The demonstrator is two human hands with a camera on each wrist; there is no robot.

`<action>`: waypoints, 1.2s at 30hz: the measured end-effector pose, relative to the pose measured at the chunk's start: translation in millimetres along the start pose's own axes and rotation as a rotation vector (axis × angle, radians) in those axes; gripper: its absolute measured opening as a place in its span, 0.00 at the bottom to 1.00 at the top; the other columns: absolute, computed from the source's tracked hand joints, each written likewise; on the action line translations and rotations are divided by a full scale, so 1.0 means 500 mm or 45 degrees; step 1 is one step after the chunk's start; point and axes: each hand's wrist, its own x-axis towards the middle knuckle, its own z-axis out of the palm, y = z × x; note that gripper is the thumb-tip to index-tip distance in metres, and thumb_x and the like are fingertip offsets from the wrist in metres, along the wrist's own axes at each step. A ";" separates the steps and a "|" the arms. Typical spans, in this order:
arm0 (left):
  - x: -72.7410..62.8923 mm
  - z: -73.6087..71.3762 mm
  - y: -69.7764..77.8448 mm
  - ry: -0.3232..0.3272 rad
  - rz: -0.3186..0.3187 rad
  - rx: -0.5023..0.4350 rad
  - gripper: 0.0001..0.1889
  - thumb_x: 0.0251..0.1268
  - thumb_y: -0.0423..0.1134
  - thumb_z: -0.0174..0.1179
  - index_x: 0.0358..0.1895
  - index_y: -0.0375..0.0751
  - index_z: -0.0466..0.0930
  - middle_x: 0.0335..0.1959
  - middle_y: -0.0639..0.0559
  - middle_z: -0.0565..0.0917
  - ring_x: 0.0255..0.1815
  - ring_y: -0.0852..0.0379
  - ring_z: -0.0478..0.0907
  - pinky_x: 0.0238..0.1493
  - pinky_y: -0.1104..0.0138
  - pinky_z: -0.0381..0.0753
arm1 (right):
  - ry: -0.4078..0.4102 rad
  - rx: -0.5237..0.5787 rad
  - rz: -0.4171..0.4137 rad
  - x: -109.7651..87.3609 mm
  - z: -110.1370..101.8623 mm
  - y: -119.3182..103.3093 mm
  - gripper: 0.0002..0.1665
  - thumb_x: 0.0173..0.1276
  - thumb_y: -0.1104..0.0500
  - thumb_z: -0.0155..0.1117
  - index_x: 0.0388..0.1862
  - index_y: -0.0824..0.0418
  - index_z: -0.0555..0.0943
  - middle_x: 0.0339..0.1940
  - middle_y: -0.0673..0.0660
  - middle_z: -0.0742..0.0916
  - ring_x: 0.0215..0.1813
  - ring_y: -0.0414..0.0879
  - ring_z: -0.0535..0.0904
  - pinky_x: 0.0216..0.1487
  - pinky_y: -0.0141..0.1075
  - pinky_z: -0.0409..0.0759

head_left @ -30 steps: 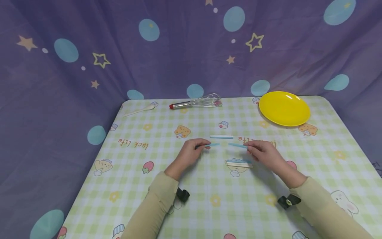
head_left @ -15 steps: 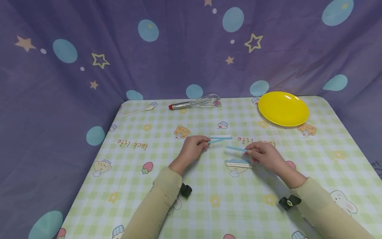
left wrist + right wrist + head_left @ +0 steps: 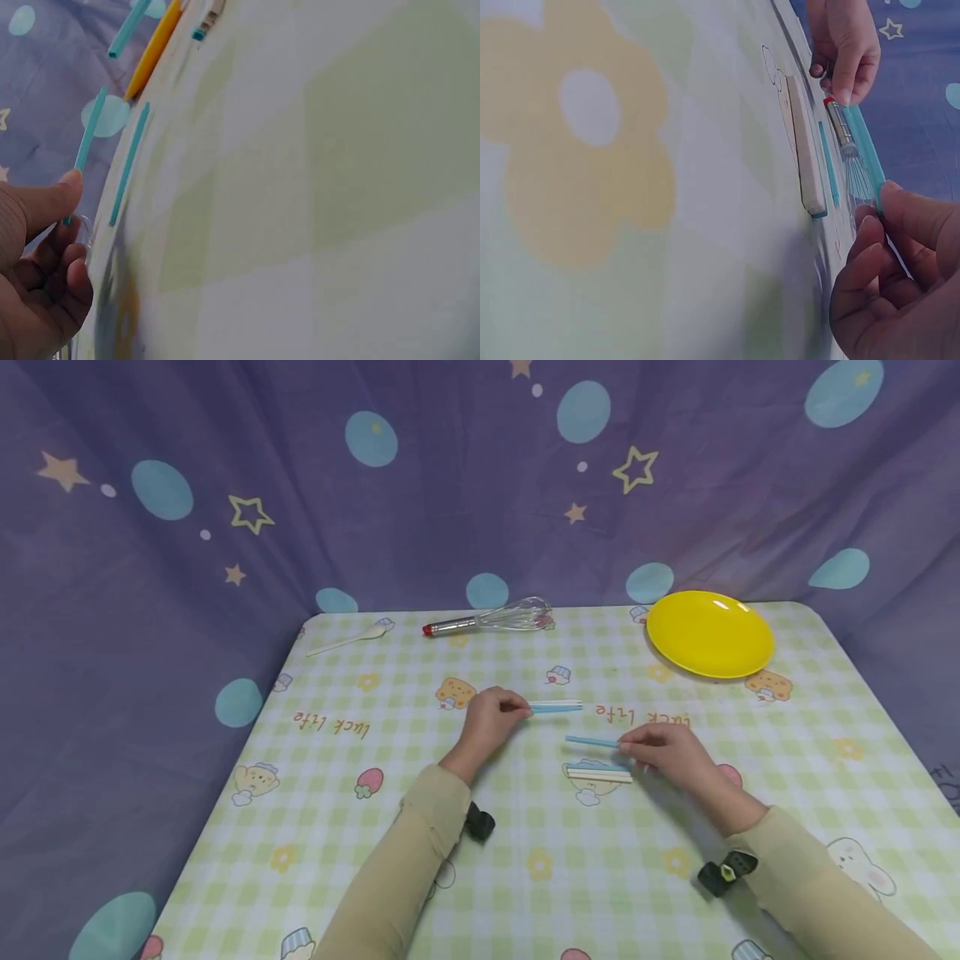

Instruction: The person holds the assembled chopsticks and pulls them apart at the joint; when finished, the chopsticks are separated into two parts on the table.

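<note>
In the head view my left hand (image 3: 491, 720) pinches a thin light-blue stick (image 3: 562, 710) at its left end. It hangs just in front of a row of white and blue sticks (image 3: 557, 702). My right hand (image 3: 666, 755) pinches another blue stick (image 3: 591, 742) by its right end, the free end aimed left. Nearer the body lies a second row of blue and cream-white sticks (image 3: 600, 774). The left wrist view has the pinched stick (image 3: 90, 131) slightly above the table, beside a lying blue stick (image 3: 129, 165). Thumb and fingers grip the stick (image 3: 866, 150) in the right wrist view.
A wire whisk (image 3: 487, 619) with a red-tipped handle lies along the far edge. Left of it is a pale spoon (image 3: 351, 639). The yellow plate (image 3: 709, 635) sits at the far right. A purple curtain (image 3: 420, 510) hangs behind the checked tablecloth (image 3: 420, 893).
My left hand has moved away from the body with its stick, up to the far row. The right hand has come slightly nearer with its stick. The lying rows have stayed put.
</note>
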 end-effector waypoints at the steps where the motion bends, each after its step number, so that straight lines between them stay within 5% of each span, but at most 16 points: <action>1: 0.002 0.001 -0.001 0.000 -0.004 0.003 0.02 0.56 0.37 0.71 0.31 0.44 0.89 0.31 0.55 0.83 0.33 0.59 0.77 0.38 0.67 0.77 | -0.003 0.007 0.009 0.000 0.000 0.001 0.14 0.66 0.59 0.68 0.44 0.69 0.85 0.31 0.59 0.86 0.29 0.48 0.78 0.28 0.34 0.77; 8: 0.018 0.015 -0.001 -0.040 -0.024 0.013 0.03 0.54 0.35 0.72 0.31 0.46 0.88 0.32 0.56 0.82 0.35 0.59 0.76 0.39 0.68 0.76 | 0.001 -0.018 0.044 0.005 0.005 0.010 0.13 0.64 0.57 0.70 0.42 0.66 0.86 0.29 0.55 0.85 0.27 0.45 0.74 0.27 0.33 0.75; 19: 0.037 0.031 0.003 -0.065 -0.023 0.113 0.04 0.53 0.35 0.72 0.30 0.47 0.87 0.31 0.56 0.80 0.34 0.59 0.75 0.40 0.68 0.75 | -0.065 -0.103 0.063 0.009 0.007 0.012 0.10 0.63 0.57 0.71 0.40 0.61 0.88 0.39 0.54 0.86 0.41 0.50 0.73 0.37 0.32 0.74; 36: 0.045 0.032 0.001 -0.125 -0.004 0.192 0.04 0.56 0.34 0.70 0.31 0.48 0.87 0.29 0.57 0.78 0.34 0.59 0.74 0.39 0.68 0.75 | -0.151 -0.291 -0.021 0.012 0.000 0.011 0.05 0.63 0.59 0.70 0.36 0.58 0.89 0.37 0.51 0.88 0.42 0.47 0.76 0.50 0.44 0.72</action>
